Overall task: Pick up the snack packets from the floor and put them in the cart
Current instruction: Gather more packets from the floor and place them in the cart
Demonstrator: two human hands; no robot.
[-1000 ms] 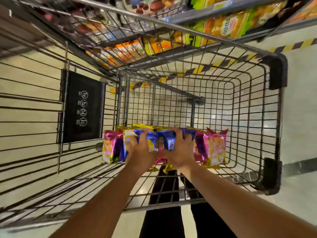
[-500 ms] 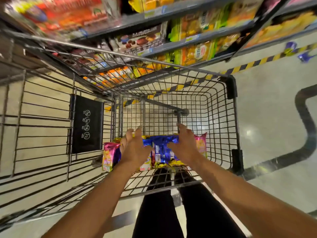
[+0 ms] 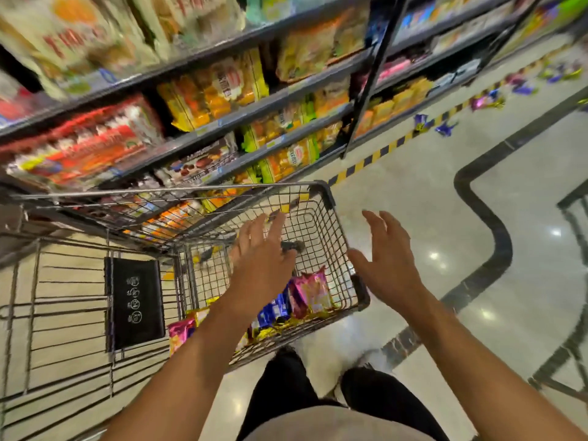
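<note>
Fingers (image 3: 275, 224) spread over cart (image 3: 327, 198); packets (image 3: 445, 128) litter glossy floor (image 3: 413, 202)

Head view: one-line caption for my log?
Both open hands, left hand and right hand, above wire shopping cart holding pink and blue snack packets.

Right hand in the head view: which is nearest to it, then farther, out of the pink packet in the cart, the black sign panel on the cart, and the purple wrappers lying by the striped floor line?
From the right hand:
1. Pink packet, just to its left inside the cart.
2. Purple wrappers, ahead on the floor by the shelves.
3. Black sign panel, far left on the cart's flap.
</note>
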